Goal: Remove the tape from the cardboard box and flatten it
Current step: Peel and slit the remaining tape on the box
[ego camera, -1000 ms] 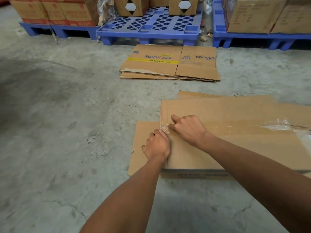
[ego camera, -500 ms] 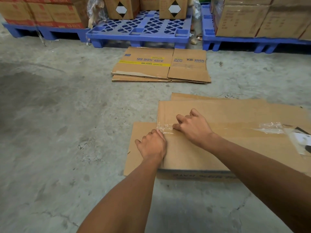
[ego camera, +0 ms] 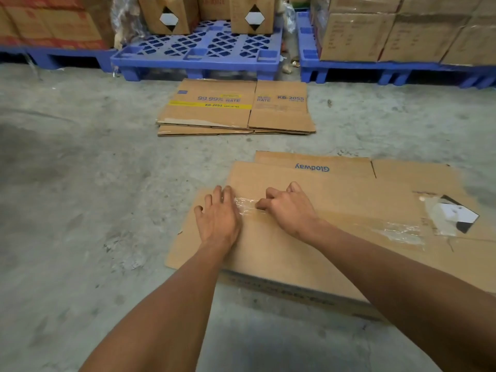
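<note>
A brown cardboard box lies collapsed on the concrete floor, with blue "Glodway" print on its far flap. Clear tape runs along its left part, crinkled and partly lifted. My left hand rests flat on the box's left edge, fingers spread, just left of the tape. My right hand is curled, its fingertips pinching the loose tape end. More clear tape and a torn white-and-black label sit on the box's right side.
A stack of flattened printed boxes lies further ahead on the floor. Blue plastic pallets with stacked cartons line the back. Bare concrete spreads to the left.
My left hand has opened from a fist and now lies flat on the box. The right hand's grip sits slightly further right on the tape. The view has tilted, showing more of the box.
</note>
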A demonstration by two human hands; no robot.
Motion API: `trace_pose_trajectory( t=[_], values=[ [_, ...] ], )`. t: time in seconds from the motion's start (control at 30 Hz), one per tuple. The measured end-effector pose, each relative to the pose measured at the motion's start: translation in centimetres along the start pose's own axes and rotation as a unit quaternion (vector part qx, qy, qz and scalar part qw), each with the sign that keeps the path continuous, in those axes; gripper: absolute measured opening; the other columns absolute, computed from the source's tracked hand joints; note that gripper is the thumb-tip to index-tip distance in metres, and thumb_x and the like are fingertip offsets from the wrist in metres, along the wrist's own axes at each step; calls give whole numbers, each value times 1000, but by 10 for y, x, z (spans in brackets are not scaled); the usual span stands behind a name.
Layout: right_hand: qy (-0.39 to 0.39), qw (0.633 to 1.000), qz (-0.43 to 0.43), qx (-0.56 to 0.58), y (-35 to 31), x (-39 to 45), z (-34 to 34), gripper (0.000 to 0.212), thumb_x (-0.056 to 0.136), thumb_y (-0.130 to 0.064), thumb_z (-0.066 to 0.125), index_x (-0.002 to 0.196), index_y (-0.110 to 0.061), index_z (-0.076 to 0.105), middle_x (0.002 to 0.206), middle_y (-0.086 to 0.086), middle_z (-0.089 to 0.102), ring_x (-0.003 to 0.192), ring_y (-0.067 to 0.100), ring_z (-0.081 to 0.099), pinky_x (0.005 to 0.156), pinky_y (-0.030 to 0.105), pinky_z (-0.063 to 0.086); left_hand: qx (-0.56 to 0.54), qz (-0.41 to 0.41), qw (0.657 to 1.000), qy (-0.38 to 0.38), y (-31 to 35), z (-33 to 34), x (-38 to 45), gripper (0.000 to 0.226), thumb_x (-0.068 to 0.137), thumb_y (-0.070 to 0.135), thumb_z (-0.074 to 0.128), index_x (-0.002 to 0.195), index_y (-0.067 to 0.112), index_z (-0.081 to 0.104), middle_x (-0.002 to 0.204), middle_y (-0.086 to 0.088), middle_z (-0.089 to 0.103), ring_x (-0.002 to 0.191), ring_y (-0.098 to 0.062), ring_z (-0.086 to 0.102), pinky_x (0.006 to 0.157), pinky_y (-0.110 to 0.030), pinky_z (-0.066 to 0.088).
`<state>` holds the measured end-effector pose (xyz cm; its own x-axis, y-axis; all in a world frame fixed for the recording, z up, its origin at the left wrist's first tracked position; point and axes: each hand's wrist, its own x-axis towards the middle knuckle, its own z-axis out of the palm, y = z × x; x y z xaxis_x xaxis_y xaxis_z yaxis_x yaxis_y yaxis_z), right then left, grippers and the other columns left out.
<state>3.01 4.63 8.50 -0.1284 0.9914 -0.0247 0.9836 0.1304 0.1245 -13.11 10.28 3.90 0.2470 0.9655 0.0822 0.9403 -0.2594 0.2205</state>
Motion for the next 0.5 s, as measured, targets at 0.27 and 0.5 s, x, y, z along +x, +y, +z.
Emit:
trace_pose_trajectory(
  t=[0.27,0.5],
  values=[
    [13,999,-9,-42,25,-31,5,27,93,-13,44,104,-28,64,101,3,60,77,25,64,80,38,24,-20,15,998,-55,7,8,-8,52,101,44,21,153,44,14,163,13,9,137,-27,35,108,-51,31],
    [2,994,15,-110,68,-81,8,16,74,-13,69,77,-29,68,74,-3,60,49,17,59,69,36,22,2,5,997,-77,14,2,-7,52,102,45,17,154,42,11,164,12,4,137,-34,35,107,-54,29]
  ],
)
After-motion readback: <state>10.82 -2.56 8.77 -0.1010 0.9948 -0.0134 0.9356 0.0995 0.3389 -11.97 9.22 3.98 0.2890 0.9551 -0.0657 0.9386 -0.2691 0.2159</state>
